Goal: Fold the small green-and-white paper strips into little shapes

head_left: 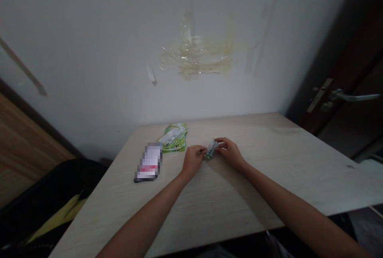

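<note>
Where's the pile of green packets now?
In the head view, the pile of green packets lies left of centre near the far edge of the table, beyond the left hand and the pixelated object.

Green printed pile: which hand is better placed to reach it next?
Probably the left hand: it is nearer the green printed pile, which lies to the left. The right hand is farther off, across the small printed piece at both hands' fingertips.

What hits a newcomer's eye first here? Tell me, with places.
The left hand and right hand hold a small green-and-white packet over the table. To their left lie piled green packets and a pixelated, pink-striped object. Shiny yellowed tape marks the wall behind.
</note>
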The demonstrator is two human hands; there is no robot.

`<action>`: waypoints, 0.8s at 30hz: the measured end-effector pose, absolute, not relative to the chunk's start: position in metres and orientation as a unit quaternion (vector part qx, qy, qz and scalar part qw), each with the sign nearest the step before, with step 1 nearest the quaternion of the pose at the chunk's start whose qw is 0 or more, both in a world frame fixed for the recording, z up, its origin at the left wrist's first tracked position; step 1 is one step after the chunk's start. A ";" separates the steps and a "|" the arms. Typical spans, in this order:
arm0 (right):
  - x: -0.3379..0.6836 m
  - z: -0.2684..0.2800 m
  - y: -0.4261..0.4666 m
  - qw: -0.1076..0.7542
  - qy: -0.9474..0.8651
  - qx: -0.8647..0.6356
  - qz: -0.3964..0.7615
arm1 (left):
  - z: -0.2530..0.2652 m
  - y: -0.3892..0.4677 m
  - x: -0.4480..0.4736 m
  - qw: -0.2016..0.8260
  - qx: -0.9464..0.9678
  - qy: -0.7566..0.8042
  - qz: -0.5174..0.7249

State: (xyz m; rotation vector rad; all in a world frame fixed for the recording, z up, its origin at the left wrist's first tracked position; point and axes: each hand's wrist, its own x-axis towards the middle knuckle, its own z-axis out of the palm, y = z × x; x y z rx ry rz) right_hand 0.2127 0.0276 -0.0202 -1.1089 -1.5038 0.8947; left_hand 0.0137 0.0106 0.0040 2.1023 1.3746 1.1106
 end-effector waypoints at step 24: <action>0.220 -0.019 0.031 0.508 -0.568 -0.481 0.433 | -0.005 0.015 0.009 0.127 0.763 0.485 0.407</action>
